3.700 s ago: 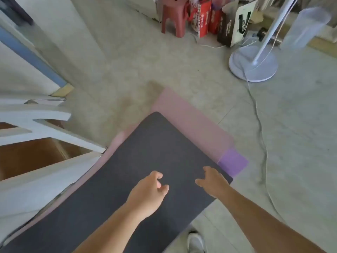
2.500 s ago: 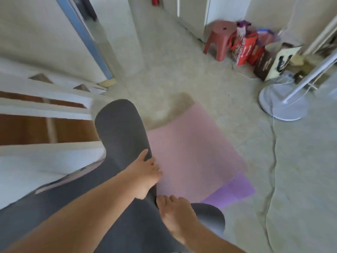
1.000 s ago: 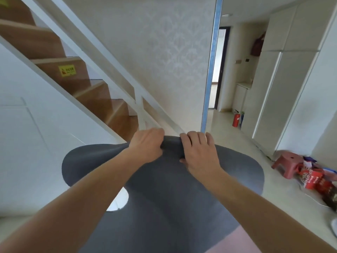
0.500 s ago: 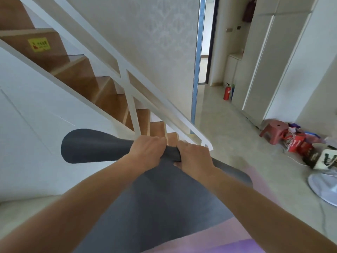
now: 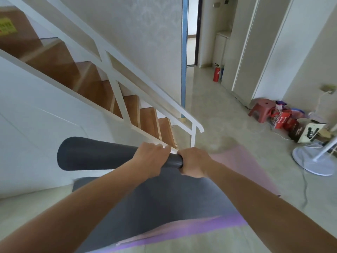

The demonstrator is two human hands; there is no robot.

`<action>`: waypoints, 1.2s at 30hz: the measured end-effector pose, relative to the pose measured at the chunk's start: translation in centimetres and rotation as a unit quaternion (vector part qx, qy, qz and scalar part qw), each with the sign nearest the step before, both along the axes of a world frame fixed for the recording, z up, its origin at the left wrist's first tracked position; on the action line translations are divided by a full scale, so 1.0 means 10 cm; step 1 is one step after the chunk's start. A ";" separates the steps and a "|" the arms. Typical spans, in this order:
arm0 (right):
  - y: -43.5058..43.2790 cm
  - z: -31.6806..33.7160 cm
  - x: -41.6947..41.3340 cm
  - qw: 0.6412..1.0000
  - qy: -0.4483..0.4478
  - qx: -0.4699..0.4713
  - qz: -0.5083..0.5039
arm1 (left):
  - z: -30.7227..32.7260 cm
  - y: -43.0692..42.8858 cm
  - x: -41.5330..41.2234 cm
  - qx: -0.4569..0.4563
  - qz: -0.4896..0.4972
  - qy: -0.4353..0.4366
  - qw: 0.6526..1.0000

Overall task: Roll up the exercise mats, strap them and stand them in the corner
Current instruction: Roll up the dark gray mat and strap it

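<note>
A dark grey mat [image 5: 94, 154] is lifted off the floor, its top end curled into a loose roll that flares out to the left. My left hand [image 5: 149, 157] grips the roll from above. My right hand [image 5: 193, 165] is closed around the roll's narrow right end. The rest of the grey mat hangs down below my arms. Beneath it on the floor lie a pink mat [image 5: 242, 161] and a purple mat [image 5: 209, 229], both flat and partly hidden by the grey one.
A wooden staircase [image 5: 127, 110] with a white railing [image 5: 145, 88] rises on the left. A white fan base [image 5: 313, 159] with its cord, a red stool [image 5: 262, 108] and bags stand at the right. A fire extinguisher [image 5: 216, 73] stands by the far cupboards.
The grey mat's top end has curled tighter into a roll. My hands have come closer together on it. The camera has tilted down a little, showing more floor.
</note>
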State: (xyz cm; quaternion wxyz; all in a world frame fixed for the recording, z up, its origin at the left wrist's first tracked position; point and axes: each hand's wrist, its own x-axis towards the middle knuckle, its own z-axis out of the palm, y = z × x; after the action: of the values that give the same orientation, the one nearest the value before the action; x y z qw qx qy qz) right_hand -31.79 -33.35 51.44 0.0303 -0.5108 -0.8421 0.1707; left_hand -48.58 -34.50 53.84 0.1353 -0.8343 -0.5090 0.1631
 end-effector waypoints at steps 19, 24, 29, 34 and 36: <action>0.01 -0.16 -0.14 0.998 0.057 0.022 -0.009 | -0.02 0.05 -0.24 -0.016 0.044 -0.024 0.999; -0.13 -0.48 -0.21 0.976 -0.021 0.213 -0.036 | 0.09 0.21 -0.41 -0.166 0.133 -0.142 0.967; -0.15 -0.37 -0.23 0.990 -0.009 0.136 0.026 | 0.09 0.19 -0.52 -0.352 0.194 -0.176 0.898; -0.05 -0.23 -0.32 0.998 -0.016 -0.043 0.040 | -0.04 -0.01 -0.56 -0.143 0.042 -0.017 0.989; -0.03 -0.18 -0.34 0.998 -0.013 -0.051 0.047 | -0.08 -0.05 -0.55 -0.075 0.018 -0.009 0.997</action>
State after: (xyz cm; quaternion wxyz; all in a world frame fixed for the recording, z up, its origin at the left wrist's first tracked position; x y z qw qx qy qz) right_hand -35.15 -33.69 49.63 -0.0147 -0.4737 -0.8556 0.2082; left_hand -54.10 -35.00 53.03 0.0647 -0.8344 -0.5111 0.1962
